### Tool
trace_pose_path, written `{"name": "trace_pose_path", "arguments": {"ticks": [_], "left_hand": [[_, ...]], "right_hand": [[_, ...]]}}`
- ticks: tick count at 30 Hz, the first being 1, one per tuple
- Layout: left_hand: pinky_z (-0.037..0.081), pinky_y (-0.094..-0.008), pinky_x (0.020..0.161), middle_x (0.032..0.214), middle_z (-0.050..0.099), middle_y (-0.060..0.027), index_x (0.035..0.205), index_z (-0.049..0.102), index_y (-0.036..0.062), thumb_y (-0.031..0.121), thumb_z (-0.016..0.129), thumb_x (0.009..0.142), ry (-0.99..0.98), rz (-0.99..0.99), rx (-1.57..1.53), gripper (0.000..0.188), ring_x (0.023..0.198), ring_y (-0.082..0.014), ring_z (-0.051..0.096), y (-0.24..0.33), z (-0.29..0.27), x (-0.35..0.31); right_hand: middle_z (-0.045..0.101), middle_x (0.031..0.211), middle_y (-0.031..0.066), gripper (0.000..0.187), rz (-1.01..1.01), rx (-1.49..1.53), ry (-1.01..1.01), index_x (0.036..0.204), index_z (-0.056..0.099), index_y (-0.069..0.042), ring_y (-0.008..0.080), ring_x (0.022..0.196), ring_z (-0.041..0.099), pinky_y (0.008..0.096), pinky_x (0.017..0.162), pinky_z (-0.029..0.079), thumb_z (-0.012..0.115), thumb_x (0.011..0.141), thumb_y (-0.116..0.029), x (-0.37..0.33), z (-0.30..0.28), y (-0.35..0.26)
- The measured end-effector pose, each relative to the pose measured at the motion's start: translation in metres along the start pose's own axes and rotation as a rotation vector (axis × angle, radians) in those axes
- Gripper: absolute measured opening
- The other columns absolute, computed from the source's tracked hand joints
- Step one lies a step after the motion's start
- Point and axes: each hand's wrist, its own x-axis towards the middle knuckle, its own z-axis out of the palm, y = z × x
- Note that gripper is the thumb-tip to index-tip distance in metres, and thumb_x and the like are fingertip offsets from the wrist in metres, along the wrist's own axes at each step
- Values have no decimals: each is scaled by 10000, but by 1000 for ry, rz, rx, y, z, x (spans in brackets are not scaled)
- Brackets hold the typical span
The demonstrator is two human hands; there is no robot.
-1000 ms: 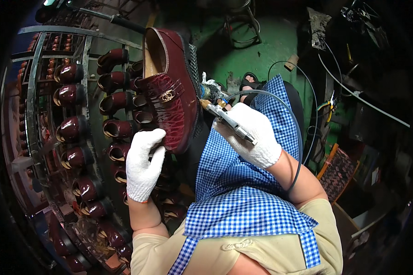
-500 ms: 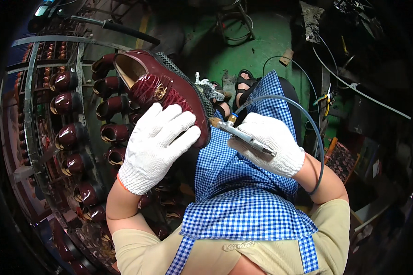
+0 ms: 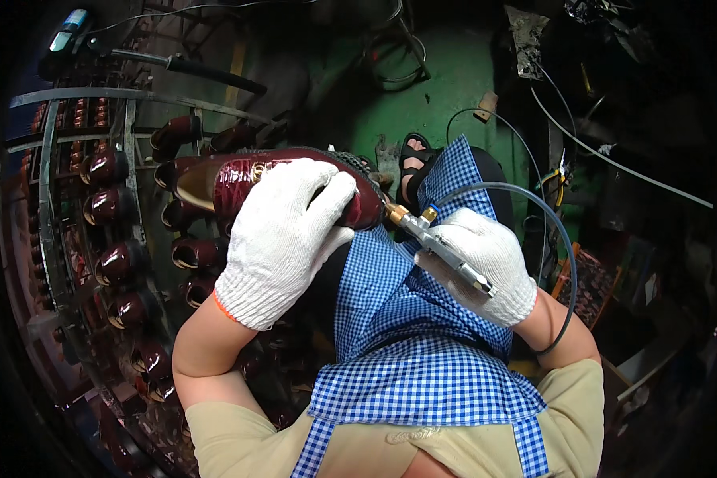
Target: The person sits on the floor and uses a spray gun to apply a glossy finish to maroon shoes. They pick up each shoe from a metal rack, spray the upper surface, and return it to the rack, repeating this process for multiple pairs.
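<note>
A shiny dark-red shoe (image 3: 237, 182) with a gold ornament lies across the upper middle, its toe toward the right. My left hand (image 3: 283, 231), in a white knit glove, is closed over the front of the shoe, hiding part of its upper. In my right hand (image 3: 486, 259), also gloved, is a small metal spray gun (image 3: 456, 261) with a brass nozzle. The nozzle tip points at the sole edge near the toe, very close to it; contact cannot be made out. A thin grey air hose (image 3: 526, 191) arches from the gun over my right wrist.
On the left stands a metal rack (image 3: 48, 151) loaded with several dark-red shoes (image 3: 115, 259). My blue checked apron (image 3: 422, 382) covers my lap. Beyond it is the green floor (image 3: 446, 72), with a small block (image 3: 487, 106) and a loose pale cable (image 3: 621, 171).
My left hand has turned the shoe from a steep slant to nearly level, bringing its heel end down and left. The spray gun and right hand have shifted slightly right and down.
</note>
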Motion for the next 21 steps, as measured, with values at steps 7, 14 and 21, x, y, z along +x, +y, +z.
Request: {"name": "trace_pose_path", "arguments": {"ticks": [7,14,21], "left_hand": [[551,-457,903,1168,636,-160,1284,608,59,290,800,899,-21,-202,196,488,1065,-373,638,-6,3,40],[575,-494,825,1051,649,-207,1153,625,22,400,700,992,-8,-345,289,418,970,-413,702,-45,-3,71],[543,-512,948,1169,684,-275,1157,622,-1,536,564,1039,-78,-535,246,552,1074,-461,691,-92,-9,79]], "right_hand": [[632,774,99,171,-51,-78,165,981,746,-63,267,678,650,372,592,538,839,862,-142,32,12,17],[644,778,114,211,-15,-69,279,941,757,-55,286,676,662,396,596,537,763,964,-265,85,50,34],[635,786,121,241,124,124,230,950,758,-58,299,654,663,387,592,527,780,956,-298,105,90,31]]}}
